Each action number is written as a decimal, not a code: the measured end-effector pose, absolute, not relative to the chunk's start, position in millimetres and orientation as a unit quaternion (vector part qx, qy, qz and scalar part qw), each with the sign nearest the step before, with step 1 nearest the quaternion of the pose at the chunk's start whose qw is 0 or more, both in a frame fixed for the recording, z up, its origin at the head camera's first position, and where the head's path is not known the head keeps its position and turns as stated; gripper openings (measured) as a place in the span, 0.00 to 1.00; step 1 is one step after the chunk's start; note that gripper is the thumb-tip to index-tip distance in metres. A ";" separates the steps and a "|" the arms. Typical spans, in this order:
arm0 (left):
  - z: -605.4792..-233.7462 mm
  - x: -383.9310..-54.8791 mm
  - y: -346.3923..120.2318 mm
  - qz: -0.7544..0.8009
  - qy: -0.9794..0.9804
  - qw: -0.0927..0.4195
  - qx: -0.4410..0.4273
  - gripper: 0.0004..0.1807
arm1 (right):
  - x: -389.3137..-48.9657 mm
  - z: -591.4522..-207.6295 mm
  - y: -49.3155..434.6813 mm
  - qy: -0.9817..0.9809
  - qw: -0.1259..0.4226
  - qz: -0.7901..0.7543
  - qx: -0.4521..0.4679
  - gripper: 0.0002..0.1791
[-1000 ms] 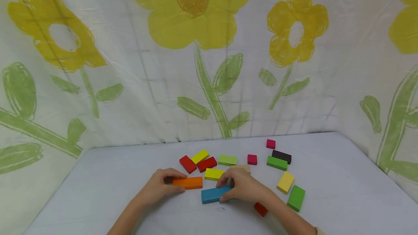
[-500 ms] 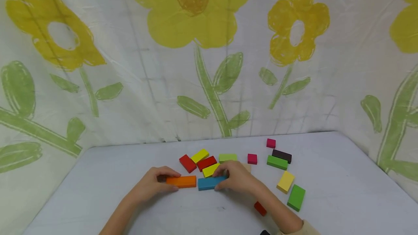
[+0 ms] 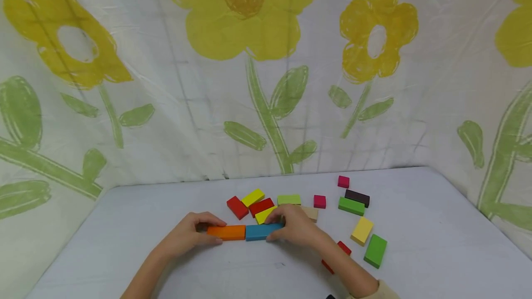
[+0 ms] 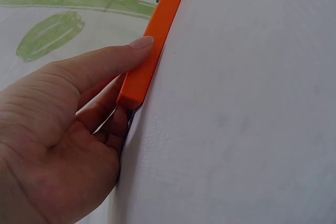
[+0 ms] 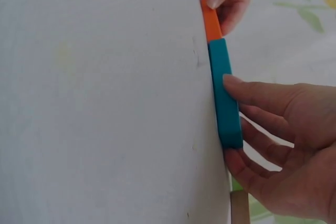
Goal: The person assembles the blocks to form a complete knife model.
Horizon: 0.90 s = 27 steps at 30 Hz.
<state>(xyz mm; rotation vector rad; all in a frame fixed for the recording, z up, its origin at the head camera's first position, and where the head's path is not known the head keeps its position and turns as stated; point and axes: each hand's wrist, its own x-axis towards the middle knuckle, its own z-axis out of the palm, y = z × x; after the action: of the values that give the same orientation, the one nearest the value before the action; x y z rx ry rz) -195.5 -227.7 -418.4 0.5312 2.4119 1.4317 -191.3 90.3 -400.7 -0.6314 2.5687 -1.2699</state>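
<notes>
My left hand [image 3: 189, 234] pinches the orange block [image 3: 230, 233] near its left end, thumb on the near side. In the left wrist view the thumb lies on the long face of that same orange block [image 4: 152, 51]. My right hand [image 3: 297, 227] pinches the blue block [image 3: 256, 232] by its right part. Both blocks lie flat on the white table, end to end in one line, their short ends meeting. The right wrist view shows the thumb against the blue block [image 5: 223, 98]. Just behind the blue block is a yellow block [image 3: 264, 216], partly covered by my right fingers.
Behind the hands lie two red blocks [image 3: 237, 207], another yellow block [image 3: 252, 197], a light green block [image 3: 288, 200] and a beige block [image 3: 311, 214]. Further right are pink cubes [image 3: 319, 201], a dark block [image 3: 357, 198], green blocks [image 3: 375, 251] and a pale yellow block [image 3: 362, 231]. Red pieces [image 3: 344, 247] show by my right forearm.
The right hand has slid the blue block left and away from me until it meets the orange block. The orange block has shifted slightly left. The nearest yellow block has turned and moved back.
</notes>
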 end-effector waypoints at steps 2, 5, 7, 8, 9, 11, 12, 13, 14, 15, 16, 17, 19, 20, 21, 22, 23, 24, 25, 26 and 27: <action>-418.4 -195.6 -228.8 0.499 0.833 0.144 0.190 0.17 | -191.3 -401.5 89.1 0.871 0.100 -0.430 -0.217 0.17; -418.5 -195.8 -230.1 0.498 0.833 0.146 0.191 0.17 | -191.0 -402.2 87.5 0.870 0.097 -0.431 -0.219 0.16; -418.2 -195.5 -230.5 0.496 0.835 0.146 0.190 0.17 | -190.3 -401.9 86.6 0.870 0.095 -0.432 -0.219 0.16; -418.1 -195.5 -230.7 0.495 0.835 0.146 0.190 0.18 | -189.9 -401.7 86.2 0.870 0.094 -0.433 -0.218 0.16; -418.0 -195.5 -230.6 0.494 0.836 0.147 0.188 0.18 | -189.8 -401.7 85.8 0.870 0.094 -0.433 -0.217 0.16; -417.9 -195.6 -230.3 0.494 0.837 0.147 0.185 0.18 | -189.5 -401.8 85.3 0.869 0.095 -0.435 -0.215 0.16; -418.0 -195.7 -230.1 0.493 0.838 0.147 0.184 0.18 | -189.4 -401.8 85.1 0.869 0.095 -0.436 -0.214 0.16; -417.9 -195.7 -230.1 0.492 0.838 0.146 0.183 0.18 | -189.5 -401.9 84.9 0.869 0.095 -0.436 -0.213 0.16; -417.9 -195.6 -230.0 0.492 0.839 0.146 0.183 0.18 | -189.6 -402.2 84.8 0.869 0.094 -0.436 -0.213 0.16; -417.9 -195.5 -230.0 0.491 0.839 0.145 0.182 0.18 | -189.8 -402.4 84.7 0.869 0.094 -0.436 -0.214 0.16; -418.0 -195.3 -230.0 0.490 0.840 0.143 0.183 0.18 | -190.0 -402.7 84.7 0.870 0.094 -0.435 -0.214 0.16; -418.0 -195.1 -229.9 0.489 0.841 0.141 0.184 0.18 | -190.3 -403.1 84.8 0.870 0.093 -0.433 -0.215 0.17; -418.3 -194.6 -230.0 0.489 0.841 0.138 0.186 0.18 | -191.0 -404.0 84.9 0.871 0.092 -0.431 -0.217 0.16; -418.5 -194.4 -230.1 0.488 0.841 0.136 0.187 0.18 | -191.3 -404.4 85.0 0.871 0.092 -0.430 -0.218 0.16; -418.8 -194.1 -230.2 0.489 0.841 0.135 0.188 0.18 | -191.7 -404.8 85.0 0.872 0.092 -0.429 -0.219 0.16; -419.1 -193.8 -230.3 0.489 0.841 0.133 0.189 0.18 | -192.0 -405.3 85.1 0.872 0.092 -0.427 -0.220 0.16; -419.3 -193.6 -230.3 0.490 0.840 0.132 0.189 0.18 | -192.3 -405.7 85.2 0.872 0.092 -0.426 -0.221 0.16; -419.7 -193.4 -230.4 0.492 0.840 0.131 0.189 0.18 | -192.7 -406.1 85.3 0.873 0.092 -0.425 -0.223 0.16; -420.1 -193.4 -230.4 0.492 0.840 0.130 0.189 0.18 | -193.0 -406.4 85.5 0.873 0.091 -0.424 -0.225 0.16; -420.5 -193.3 -230.3 0.493 0.839 0.129 0.189 0.18 | -193.2 -406.5 85.8 0.873 0.091 -0.423 -0.227 0.17; -420.9 -193.3 -230.2 0.494 0.839 0.128 0.188 0.18 | -193.4 -406.6 86.2 0.873 0.092 -0.422 -0.228 0.17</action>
<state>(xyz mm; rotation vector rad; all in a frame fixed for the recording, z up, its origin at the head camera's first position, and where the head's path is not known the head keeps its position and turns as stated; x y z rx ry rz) -193.3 -230.2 -420.9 0.5477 2.4394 1.4374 -193.4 86.2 -406.6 -0.6779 2.5920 -1.2542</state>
